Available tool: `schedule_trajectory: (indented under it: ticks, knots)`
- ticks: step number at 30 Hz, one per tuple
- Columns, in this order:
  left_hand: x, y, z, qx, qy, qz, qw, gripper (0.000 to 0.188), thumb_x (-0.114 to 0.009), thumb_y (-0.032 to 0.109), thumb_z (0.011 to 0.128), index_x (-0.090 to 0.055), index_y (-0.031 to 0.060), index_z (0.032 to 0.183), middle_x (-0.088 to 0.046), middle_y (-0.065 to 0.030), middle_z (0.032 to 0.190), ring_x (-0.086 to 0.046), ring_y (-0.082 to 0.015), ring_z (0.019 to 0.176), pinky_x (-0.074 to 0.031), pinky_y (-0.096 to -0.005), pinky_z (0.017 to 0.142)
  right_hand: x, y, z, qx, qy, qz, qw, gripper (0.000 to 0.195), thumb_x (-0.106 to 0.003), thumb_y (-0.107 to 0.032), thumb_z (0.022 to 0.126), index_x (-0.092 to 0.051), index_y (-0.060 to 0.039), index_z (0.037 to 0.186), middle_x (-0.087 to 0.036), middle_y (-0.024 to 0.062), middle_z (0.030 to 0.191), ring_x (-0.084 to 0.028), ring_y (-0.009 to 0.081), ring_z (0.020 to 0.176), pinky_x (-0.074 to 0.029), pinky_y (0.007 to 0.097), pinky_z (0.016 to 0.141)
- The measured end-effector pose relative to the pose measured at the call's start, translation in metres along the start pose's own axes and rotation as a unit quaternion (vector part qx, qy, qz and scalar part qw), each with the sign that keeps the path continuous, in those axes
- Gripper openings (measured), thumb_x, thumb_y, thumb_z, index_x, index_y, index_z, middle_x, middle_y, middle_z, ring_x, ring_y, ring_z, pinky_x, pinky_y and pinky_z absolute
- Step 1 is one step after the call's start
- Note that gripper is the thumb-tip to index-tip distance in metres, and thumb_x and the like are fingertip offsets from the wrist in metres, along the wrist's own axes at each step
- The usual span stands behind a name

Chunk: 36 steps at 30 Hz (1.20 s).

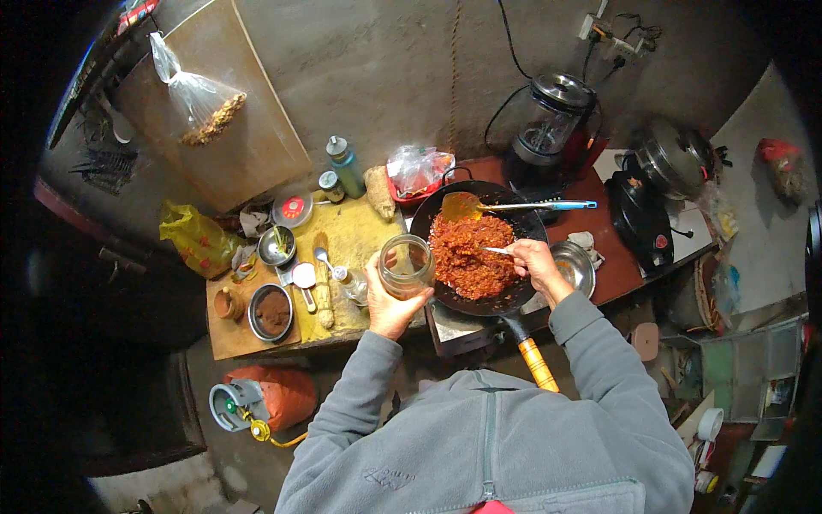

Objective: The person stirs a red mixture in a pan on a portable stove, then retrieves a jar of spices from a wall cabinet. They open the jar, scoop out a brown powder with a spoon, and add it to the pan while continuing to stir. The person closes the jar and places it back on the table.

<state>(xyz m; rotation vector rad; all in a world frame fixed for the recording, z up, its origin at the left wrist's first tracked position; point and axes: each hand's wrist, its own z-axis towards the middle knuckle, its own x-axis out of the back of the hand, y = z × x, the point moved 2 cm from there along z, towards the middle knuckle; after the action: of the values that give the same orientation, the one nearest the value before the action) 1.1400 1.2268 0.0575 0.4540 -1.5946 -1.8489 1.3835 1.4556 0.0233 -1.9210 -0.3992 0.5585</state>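
My left hand (393, 310) grips an open glass jar (407, 266) at the left rim of a black wok (475, 308). Over the wok's right side, my right hand (536, 266) holds a small metal spoon (496, 250), its bowl end in a heap of red chopped sauce (472, 266). A spatula (461, 207) with a blue-tipped handle lies across the wok, its blade on the sauce. The wok's wooden handle (538, 365) points towards me. Some reddish residue shows in the jar; how much it holds is hard to tell.
Left of the jar stand a glass bottle (352, 287), a bowl of brown powder (271, 313) and a small metal bowl (277, 246). A steel bowl (576, 266) sits right of the wok, with a blender (546, 122) behind. A gas cylinder (239, 406) stands below the table's left part.
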Motion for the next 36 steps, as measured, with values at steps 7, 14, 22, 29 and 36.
schedule_trajectory:
  ticks: [7, 14, 22, 29, 36]
  knots:
    - [-0.011, 0.010, 0.012, -0.023, -0.025, 0.009, 0.999, 0.101, -0.098, 0.018, 0.061, -0.039, 0.0078, 0.142, -0.052, -0.0122, 0.136, -0.055, -0.0267, 0.128, -0.047, -0.0415, 0.110, 0.005, -0.032, -0.021, 0.035, -0.015, -0.027, 0.999, 0.012, -0.062, -0.005, 0.098, -0.069, 0.0008, 0.091, -0.052, -0.0038, 0.067, -0.043, 0.0048, 0.054, -0.037, 0.0227, 0.045]
    - [-0.023, -0.009, 0.013, -0.026, -0.060, -0.047, 0.997, 0.099, -0.095, 0.014, 0.064, -0.037, 0.0079, 0.143, -0.051, -0.0125, 0.136, -0.053, -0.0261, 0.130, -0.045, -0.0425, 0.112, 0.005, -0.091, -0.054, 0.057, -0.025, -0.026, 0.998, 0.015, -0.059, -0.006, 0.099, -0.070, 0.0016, 0.094, -0.051, -0.0047, 0.066, -0.042, 0.0040, 0.053, -0.038, 0.0215, 0.046]
    - [-0.052, 0.015, 0.015, -0.050, -0.102, -0.038, 0.993, 0.103, -0.096, 0.017, 0.064, -0.034, 0.0083, 0.145, -0.054, -0.0144, 0.137, -0.056, -0.0269, 0.130, -0.047, -0.0413, 0.111, -0.069, -0.164, -0.126, 0.147, -0.054, -0.225, 0.962, 0.017, -0.068, -0.015, 0.098, -0.074, -0.0026, 0.088, -0.062, -0.0018, 0.073, -0.056, 0.0045, 0.058, -0.041, 0.0239, 0.045]
    - [-0.061, 0.021, 0.017, -0.084, -0.086, -0.045, 0.992, 0.104, -0.097, 0.019, 0.064, -0.034, 0.0082, 0.146, -0.055, -0.0145, 0.137, -0.058, -0.0268, 0.128, -0.048, -0.0412, 0.110, -0.117, -0.140, -0.143, 0.496, -0.032, -0.585, 0.641, 0.014, -0.066, -0.015, 0.090, -0.056, -0.0100, 0.081, -0.059, 0.0133, 0.069, -0.065, 0.0346, 0.065, -0.051, 0.0451, 0.056]
    - [-0.036, -0.001, 0.004, -0.026, -0.054, -0.070, 0.996, 0.103, -0.096, 0.012, 0.062, -0.035, 0.0066, 0.145, -0.053, -0.0125, 0.137, -0.054, -0.0259, 0.129, -0.046, -0.0434, 0.112, -0.066, -0.139, -0.115, 0.368, 0.028, -0.336, 0.867, 0.009, -0.066, -0.008, 0.096, -0.071, -0.0005, 0.093, -0.063, 0.0019, 0.070, -0.060, 0.0093, 0.065, -0.048, 0.0300, 0.055]
